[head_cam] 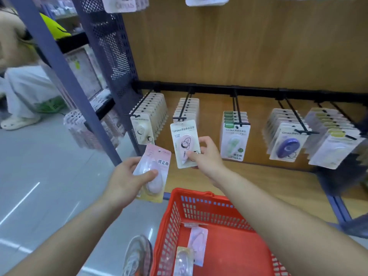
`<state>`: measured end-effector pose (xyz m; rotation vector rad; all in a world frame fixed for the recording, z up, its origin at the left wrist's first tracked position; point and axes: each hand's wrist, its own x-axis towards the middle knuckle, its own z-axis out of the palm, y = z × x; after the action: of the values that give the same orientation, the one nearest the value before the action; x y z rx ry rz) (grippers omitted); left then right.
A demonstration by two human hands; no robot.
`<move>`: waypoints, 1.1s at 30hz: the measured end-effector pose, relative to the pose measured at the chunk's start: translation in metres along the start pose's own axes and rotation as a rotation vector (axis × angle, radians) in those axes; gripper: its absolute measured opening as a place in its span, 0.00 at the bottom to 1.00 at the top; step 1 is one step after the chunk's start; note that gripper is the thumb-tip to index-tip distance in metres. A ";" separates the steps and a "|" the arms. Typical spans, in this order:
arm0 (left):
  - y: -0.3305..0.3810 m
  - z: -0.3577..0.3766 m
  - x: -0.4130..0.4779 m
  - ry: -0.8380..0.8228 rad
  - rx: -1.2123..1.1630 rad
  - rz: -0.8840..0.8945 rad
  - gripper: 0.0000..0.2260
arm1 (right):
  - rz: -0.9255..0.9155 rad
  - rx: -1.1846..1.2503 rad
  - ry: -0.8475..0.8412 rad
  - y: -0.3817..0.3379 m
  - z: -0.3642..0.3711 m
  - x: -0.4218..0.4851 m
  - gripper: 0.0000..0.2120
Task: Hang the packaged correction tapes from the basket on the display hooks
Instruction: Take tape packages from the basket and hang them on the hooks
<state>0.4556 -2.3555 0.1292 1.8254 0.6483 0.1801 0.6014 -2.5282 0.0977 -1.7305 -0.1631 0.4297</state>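
Two hands (127,177) (209,154), two held packs (157,156) (185,144), one basket (191,193)

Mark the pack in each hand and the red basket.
Right-hand pack (184,144): head view, on the pink dispenser.
Left-hand pack (155,159): head view, on the upper card.
Red basket (189,192): head view, on the far rim.

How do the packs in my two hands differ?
The left-hand pack has a pink card; the right-hand pack a cream one with a cartoon figure. The left-hand pack tilts, held low; the right-hand pack is nearly upright at a hook tip. Both hold pink correction tapes.
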 end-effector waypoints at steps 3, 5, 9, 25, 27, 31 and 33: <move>-0.001 -0.011 0.001 -0.012 -0.037 0.007 0.11 | 0.000 0.012 0.018 -0.002 0.011 0.012 0.14; -0.001 -0.016 0.004 -0.008 -0.052 0.010 0.12 | 0.003 0.017 0.042 0.001 0.014 0.014 0.14; -0.001 -0.021 0.010 0.014 -0.071 0.009 0.13 | -0.028 0.028 0.081 0.008 0.018 0.017 0.14; -0.001 -0.013 0.018 0.030 -0.097 -0.010 0.16 | -0.112 0.015 0.124 0.024 0.029 0.021 0.12; -0.002 -0.013 0.019 0.032 -0.093 -0.012 0.16 | -0.121 0.010 0.109 0.019 0.028 0.023 0.12; 0.000 -0.013 0.019 0.032 -0.088 -0.013 0.16 | -0.099 -0.012 0.093 0.019 0.027 0.024 0.12; -0.001 -0.013 0.020 0.028 -0.092 -0.014 0.16 | -0.091 -0.013 0.101 0.021 0.027 0.025 0.12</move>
<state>0.4660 -2.3342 0.1295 1.7325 0.6620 0.2224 0.6116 -2.4997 0.0683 -1.7459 -0.1713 0.2741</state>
